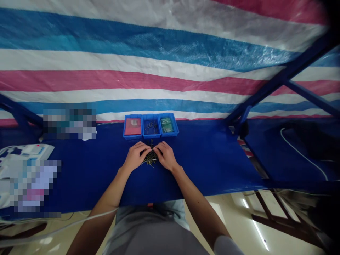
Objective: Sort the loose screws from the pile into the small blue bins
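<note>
A loose pile of thin brass-coloured screws or nails [151, 160] lies on the blue tabletop [90, 170], right in front of me. My left hand [135, 156] and my right hand [166, 156] curl over the pile from either side, their fingertips meeting at its top. The fingers hide the pile's upper part, and I cannot tell whether either hand holds a piece. Just beyond them stand several blue plastic bins [151, 126] in a row. The left one holds a red packet, the middle one dark metal pins, and the right one green packets.
A striped pink, blue and white tarpaulin [148, 85] hangs behind the table. Blue metal frame bars [281, 79] cross at the right. Pixelated patches cover items at the left, beside white papers [26, 152]. A white cable [302, 156] lies on a blue surface at the right.
</note>
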`<state>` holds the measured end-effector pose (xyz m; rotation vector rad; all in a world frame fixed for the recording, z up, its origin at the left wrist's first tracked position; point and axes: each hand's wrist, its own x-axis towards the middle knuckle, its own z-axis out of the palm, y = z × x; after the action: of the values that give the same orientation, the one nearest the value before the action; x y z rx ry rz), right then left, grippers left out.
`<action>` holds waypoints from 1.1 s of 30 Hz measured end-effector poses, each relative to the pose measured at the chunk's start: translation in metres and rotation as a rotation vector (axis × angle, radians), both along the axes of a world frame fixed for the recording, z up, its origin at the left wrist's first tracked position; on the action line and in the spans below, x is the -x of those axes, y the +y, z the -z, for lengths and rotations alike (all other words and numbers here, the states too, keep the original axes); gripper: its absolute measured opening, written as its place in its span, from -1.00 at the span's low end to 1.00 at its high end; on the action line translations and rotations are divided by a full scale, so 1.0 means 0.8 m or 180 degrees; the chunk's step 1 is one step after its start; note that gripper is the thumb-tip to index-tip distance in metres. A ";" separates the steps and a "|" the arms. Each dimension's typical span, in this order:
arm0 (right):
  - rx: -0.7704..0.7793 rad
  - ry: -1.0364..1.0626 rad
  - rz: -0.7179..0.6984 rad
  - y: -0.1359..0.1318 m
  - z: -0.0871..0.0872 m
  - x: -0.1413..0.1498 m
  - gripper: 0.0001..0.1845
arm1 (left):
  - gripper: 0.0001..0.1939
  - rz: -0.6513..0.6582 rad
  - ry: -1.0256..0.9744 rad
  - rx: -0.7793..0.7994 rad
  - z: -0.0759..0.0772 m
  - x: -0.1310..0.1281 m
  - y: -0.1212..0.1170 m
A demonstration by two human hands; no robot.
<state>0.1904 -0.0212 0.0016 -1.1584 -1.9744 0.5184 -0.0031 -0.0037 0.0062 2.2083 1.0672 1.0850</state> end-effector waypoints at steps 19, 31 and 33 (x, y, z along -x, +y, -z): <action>-0.0125 0.0070 -0.0012 -0.003 0.006 0.000 -0.76 | -0.78 -0.0080 0.0041 -0.0063 0.004 0.002 -0.005; -0.0213 -0.0456 0.0172 -0.002 0.002 0.001 -0.53 | -0.77 -0.0041 -0.0052 -0.0068 0.003 0.002 -0.005; -0.0189 -0.0462 0.0190 -0.002 0.001 0.001 -0.52 | -0.77 -0.0039 -0.0059 -0.0086 0.003 0.002 -0.005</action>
<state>0.1898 -0.0230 0.0007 -1.2437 -2.0565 0.3510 -0.0043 -0.0079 0.0035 2.2112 1.0657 1.1294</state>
